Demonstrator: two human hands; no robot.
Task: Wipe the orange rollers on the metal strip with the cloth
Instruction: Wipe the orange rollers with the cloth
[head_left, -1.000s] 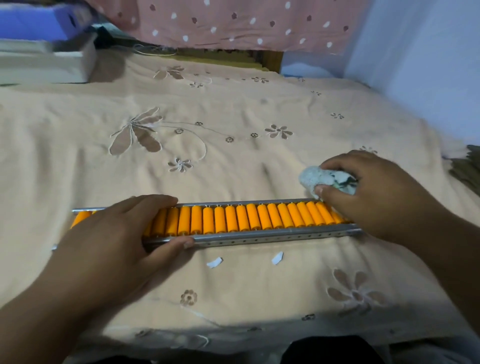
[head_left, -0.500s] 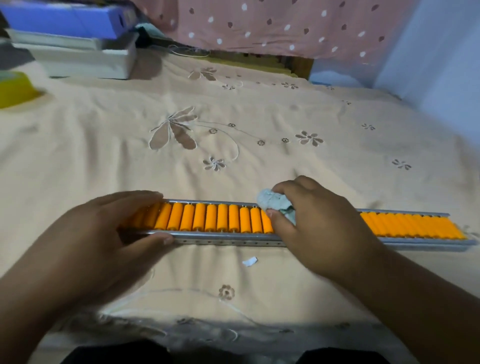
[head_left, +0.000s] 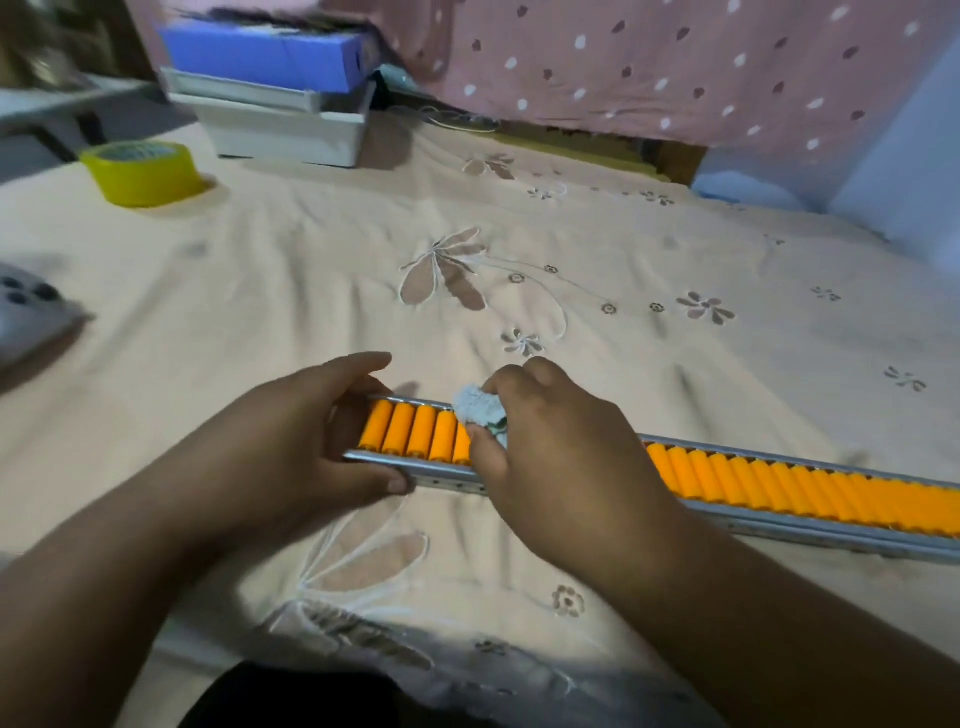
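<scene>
A long metal strip (head_left: 810, 525) lies across the peach bedsheet, filled with a row of orange rollers (head_left: 769, 480). My left hand (head_left: 291, 447) clamps the strip's left end, fingers over the far rail and thumb on the near rail. My right hand (head_left: 561, 462) holds a small bunched pale cloth (head_left: 478, 410) and presses it onto the rollers near the left end. A few rollers (head_left: 410, 434) show between the two hands. The rollers under my right hand are hidden.
A yellow tape roll (head_left: 143, 174) sits at the back left. Stacked white and blue boxes (head_left: 275, 93) stand behind it. A grey device (head_left: 26, 317) lies at the left edge. A pink dotted cloth (head_left: 675, 67) hangs at the back, a blue wall (head_left: 914, 197) on the right.
My right hand has slid the cloth along the rollers from the right end to near the left end. The view has swung left, and my left hand keeps its grip.
</scene>
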